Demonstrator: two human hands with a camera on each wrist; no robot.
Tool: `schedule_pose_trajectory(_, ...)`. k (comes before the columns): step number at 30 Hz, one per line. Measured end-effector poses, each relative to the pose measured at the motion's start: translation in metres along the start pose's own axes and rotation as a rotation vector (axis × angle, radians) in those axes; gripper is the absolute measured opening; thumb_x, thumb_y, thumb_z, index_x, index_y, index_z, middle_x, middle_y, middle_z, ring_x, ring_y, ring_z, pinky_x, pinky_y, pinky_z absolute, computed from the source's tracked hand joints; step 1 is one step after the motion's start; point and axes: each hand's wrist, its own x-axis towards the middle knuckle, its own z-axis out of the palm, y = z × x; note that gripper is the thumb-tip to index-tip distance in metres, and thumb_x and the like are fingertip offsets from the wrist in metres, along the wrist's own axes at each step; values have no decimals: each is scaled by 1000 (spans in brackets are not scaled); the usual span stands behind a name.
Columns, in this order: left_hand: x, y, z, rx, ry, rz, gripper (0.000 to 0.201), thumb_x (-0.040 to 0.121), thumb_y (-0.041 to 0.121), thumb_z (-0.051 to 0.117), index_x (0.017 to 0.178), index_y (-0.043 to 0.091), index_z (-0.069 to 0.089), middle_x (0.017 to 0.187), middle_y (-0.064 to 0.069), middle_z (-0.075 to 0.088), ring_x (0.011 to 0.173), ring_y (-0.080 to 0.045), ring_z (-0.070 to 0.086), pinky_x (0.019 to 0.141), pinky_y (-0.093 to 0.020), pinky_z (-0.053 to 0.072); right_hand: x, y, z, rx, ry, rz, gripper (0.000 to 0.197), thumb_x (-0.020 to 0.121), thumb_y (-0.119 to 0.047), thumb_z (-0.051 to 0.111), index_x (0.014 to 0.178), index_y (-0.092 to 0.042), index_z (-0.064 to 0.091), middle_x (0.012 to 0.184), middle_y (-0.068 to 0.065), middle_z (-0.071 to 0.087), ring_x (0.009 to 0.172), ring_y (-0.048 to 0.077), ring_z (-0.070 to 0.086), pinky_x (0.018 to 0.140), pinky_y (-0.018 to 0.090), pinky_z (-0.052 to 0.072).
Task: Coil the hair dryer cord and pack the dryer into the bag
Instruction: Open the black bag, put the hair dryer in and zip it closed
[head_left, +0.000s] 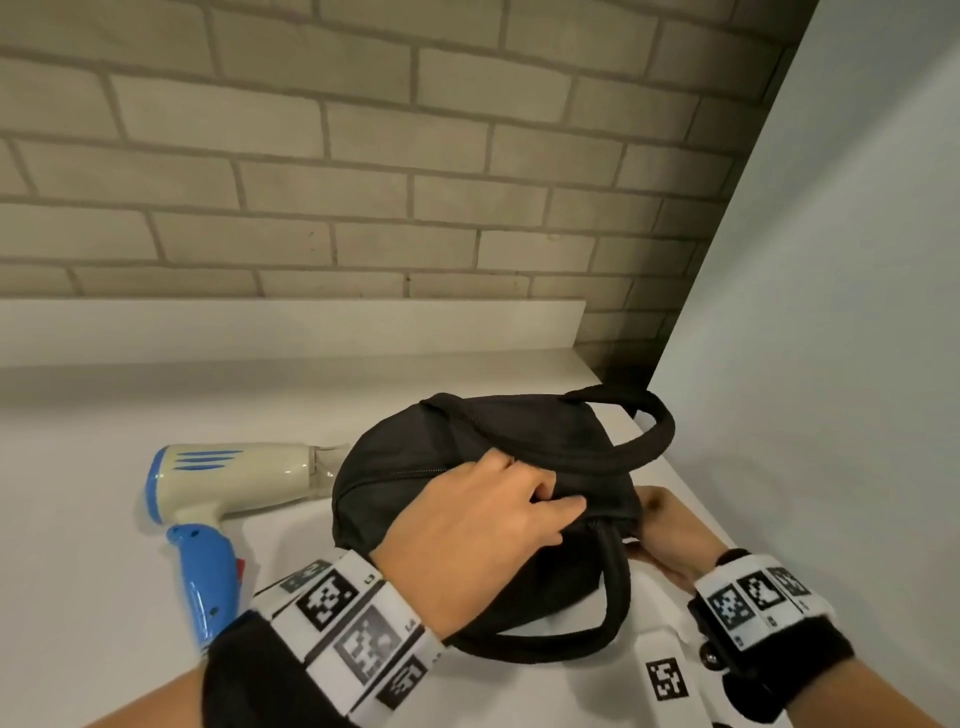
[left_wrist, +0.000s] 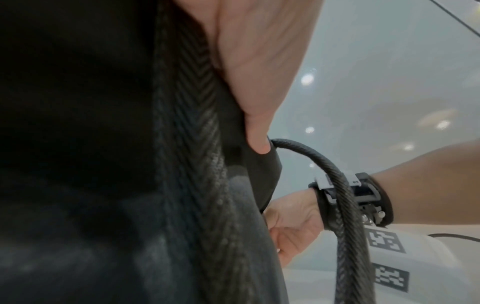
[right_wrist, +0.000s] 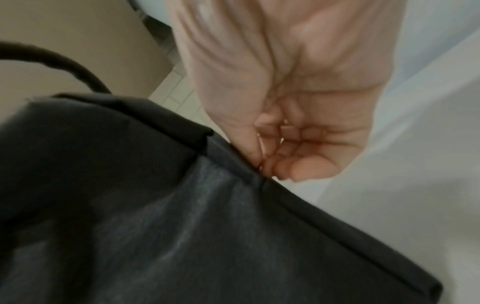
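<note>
Gripping 1 bag (head_left: 415, 462) w/ 2 hands; 1 dryer (head_left: 208, 483) beside.

I am viewing bare forearms, each wearing a black wristband (head_left: 810, 670) carrying a white band of square black-and-white fiducial markers (head_left: 358, 631). The right wrist (left_wrist: 355, 197) is showing a black mount with small metal screws.

A pale brick wall (head_left: 363, 156) rises behind the white countertop (head_left: 104, 545).
</note>
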Motion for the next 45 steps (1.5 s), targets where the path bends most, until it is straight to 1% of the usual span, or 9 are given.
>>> schedule_pose_trajectory(5,-1,-7,-1,-37,33,-51,35,69,29,74,102,29,65,79,7,64,70,-13,64,37,-19,40,-8,-25,-23,-200,134,-143,31,90,4,32,75,-9,55,68,7,56,62,14,52,54,23,41)
schedule_pose_trajectory(12,4,-13,-10,9,-2,-51,27,81,28,44,100,33,62,74,9,58,57,-7,54,39,-16,23,-45,-76,-50,-303,246,-389,33,91,-18,44,59,-15,52,59,2,53,58,15,47,54,22,35)
schedule_pose_trajectory(18,23,-10,3,-163,-37,30,17,74,19,66,91,22,68,85,3,67,71,-19,65,42,-22,43,-54,-92,1,-639,229,-611,21,88,-21,47,71,-29,57,76,-7,60,73,15,55,61,27,40)
schedule_pose_trajectory(23,23,-21,-5,-541,-105,-309,33,79,47,56,108,32,62,93,21,54,82,2,48,78,-23,44,-39,-89,4,-444,235,-697,24,83,-9,50,67,-14,67,62,-2,64,58,15,61,56,25,47)
schedule_pose_trajectory(26,33,-28,-3,-543,-66,-469,34,76,45,62,106,31,58,82,18,47,68,0,47,72,-17,39,-37,-81,6,-255,173,-539,22,85,-26,56,66,-19,64,65,-1,65,60,8,60,58,18,45)
schedule_pose_trajectory(33,56,-18,-2,-359,-184,-357,15,84,20,54,92,9,59,98,-11,60,91,-30,58,80,-43,49,-32,-69,14,-321,240,-617,17,87,-26,52,79,-21,66,81,-3,68,76,8,61,71,23,49)
schedule_pose_trajectory(36,59,-25,-3,-354,-281,-370,19,86,22,54,97,9,61,104,-13,62,98,-29,58,86,-42,47,-30,-62,9,-281,131,-638,21,90,-26,44,82,-33,62,87,-13,66,86,1,59,74,10,44)
schedule_pose_trajectory(41,61,-30,-9,-509,-198,-381,12,83,18,59,88,9,66,75,-4,62,82,-21,61,83,-38,50,-18,-59,1,-495,-10,-515,22,89,-40,43,105,-28,51,97,-7,61,96,11,57,88,31,47)
schedule_pose_trajectory(45,55,-45,-19,-576,-125,-318,6,79,15,63,77,11,67,63,3,58,60,-7,57,70,-27,50,-13,-65,-7,-250,-53,-536,14,87,-21,53,81,-32,59,78,-14,61,69,-9,58,65,4,43)
